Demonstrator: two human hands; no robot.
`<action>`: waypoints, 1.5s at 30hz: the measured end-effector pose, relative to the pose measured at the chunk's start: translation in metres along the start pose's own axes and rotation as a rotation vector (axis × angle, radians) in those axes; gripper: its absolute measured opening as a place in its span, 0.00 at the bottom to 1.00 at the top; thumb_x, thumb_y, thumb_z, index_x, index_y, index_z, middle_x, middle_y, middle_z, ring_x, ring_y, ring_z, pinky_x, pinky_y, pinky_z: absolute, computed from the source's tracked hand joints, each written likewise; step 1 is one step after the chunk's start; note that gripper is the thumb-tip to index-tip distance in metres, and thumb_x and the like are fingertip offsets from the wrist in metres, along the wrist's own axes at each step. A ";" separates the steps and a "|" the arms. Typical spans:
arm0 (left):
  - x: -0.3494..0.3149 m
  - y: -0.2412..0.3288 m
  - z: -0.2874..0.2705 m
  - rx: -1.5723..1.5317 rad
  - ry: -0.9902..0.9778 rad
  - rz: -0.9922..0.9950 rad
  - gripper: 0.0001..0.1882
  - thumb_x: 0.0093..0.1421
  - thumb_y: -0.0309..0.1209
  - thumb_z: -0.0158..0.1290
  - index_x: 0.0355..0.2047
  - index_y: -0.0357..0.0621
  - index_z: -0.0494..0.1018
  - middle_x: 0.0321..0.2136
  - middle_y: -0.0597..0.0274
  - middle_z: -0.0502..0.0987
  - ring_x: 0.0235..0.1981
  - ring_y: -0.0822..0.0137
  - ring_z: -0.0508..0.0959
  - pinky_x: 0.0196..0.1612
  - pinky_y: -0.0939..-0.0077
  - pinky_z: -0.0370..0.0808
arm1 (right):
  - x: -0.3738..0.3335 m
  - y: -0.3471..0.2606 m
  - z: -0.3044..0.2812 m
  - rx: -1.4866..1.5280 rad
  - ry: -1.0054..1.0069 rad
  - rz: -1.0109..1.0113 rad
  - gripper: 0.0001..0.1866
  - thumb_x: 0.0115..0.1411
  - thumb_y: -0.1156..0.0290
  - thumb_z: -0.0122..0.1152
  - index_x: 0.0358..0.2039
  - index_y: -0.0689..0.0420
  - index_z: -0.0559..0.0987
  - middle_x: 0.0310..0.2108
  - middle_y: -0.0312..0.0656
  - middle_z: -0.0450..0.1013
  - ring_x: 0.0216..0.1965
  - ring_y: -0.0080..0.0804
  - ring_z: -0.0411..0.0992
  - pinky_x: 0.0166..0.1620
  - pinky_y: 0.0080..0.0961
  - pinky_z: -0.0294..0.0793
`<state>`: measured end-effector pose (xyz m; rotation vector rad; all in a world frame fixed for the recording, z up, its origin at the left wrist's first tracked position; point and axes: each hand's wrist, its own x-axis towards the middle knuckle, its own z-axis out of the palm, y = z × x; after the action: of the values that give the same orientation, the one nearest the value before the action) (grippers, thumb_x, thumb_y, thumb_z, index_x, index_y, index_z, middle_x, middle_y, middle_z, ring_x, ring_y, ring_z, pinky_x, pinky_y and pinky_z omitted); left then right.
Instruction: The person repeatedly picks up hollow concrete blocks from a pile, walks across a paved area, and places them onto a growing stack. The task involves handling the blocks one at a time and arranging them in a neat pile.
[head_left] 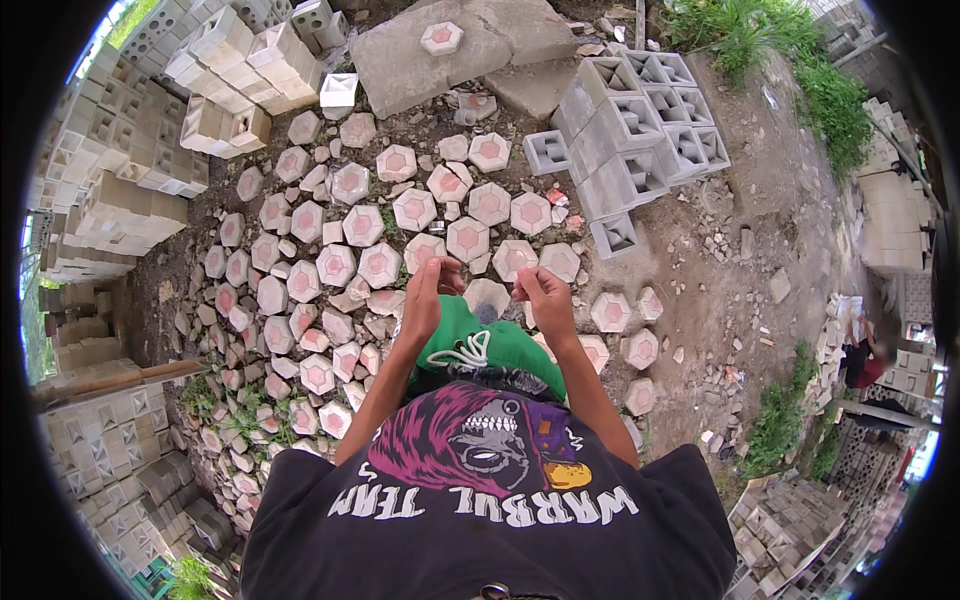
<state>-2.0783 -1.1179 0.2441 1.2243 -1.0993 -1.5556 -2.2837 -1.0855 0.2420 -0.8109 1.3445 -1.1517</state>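
My left hand [432,284] is raised in front of my green shorts [465,335], its fingers loosely bent with a gap at the thumb and nothing visible in it. To its right, my right hand [543,291] has its fingers curled together; whether anything is inside is hidden. The hands are apart. Below and beyond them lie hexagonal paving blocks with pink centres, among them one block [467,240] between the hands and another [514,259] just past my right fingers. A plain grey-white block [487,297] shows partly between my hands.
Hollow concrete blocks [640,130] are stacked ahead on the right, more [225,65] at the far left. A broken concrete slab [455,50] lies ahead, bearing one hexagonal block. Rubble and hexagonal pavers cover the left ground. Another person [868,358] is at the far right.
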 end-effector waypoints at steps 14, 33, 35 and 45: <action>0.164 0.011 0.027 0.078 -0.116 -0.109 0.21 0.69 0.41 0.44 0.24 0.39 0.71 0.19 0.69 0.71 0.22 0.79 0.71 0.29 0.84 0.67 | 0.118 -0.013 -0.038 0.098 0.241 0.119 0.22 0.64 0.57 0.54 0.16 0.57 0.71 0.17 0.32 0.67 0.23 0.17 0.65 0.32 0.18 0.66; 0.442 0.073 0.005 0.129 -0.246 -0.142 0.18 0.68 0.40 0.46 0.28 0.40 0.72 0.19 0.71 0.71 0.22 0.81 0.69 0.28 0.85 0.67 | 0.338 -0.098 -0.003 0.111 0.374 0.112 0.20 0.65 0.59 0.54 0.18 0.56 0.71 0.18 0.32 0.69 0.23 0.17 0.67 0.31 0.16 0.66; 0.454 0.074 0.009 0.135 -0.274 -0.164 0.17 0.67 0.40 0.46 0.28 0.40 0.72 0.19 0.71 0.71 0.22 0.81 0.70 0.29 0.85 0.66 | 0.348 -0.099 -0.003 0.114 0.399 0.114 0.20 0.65 0.59 0.54 0.19 0.56 0.72 0.18 0.33 0.69 0.23 0.17 0.67 0.31 0.16 0.66; 0.518 0.079 0.051 0.206 -0.389 -0.199 0.15 0.67 0.39 0.47 0.31 0.40 0.72 0.22 0.70 0.73 0.25 0.79 0.71 0.32 0.83 0.68 | 0.399 -0.101 -0.031 0.149 0.503 0.137 0.23 0.64 0.54 0.55 0.18 0.57 0.73 0.18 0.32 0.69 0.24 0.17 0.66 0.32 0.17 0.66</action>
<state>-2.2039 -1.6277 0.2052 1.2244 -1.4516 -1.9265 -2.3822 -1.4854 0.2120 -0.3211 1.6673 -1.3813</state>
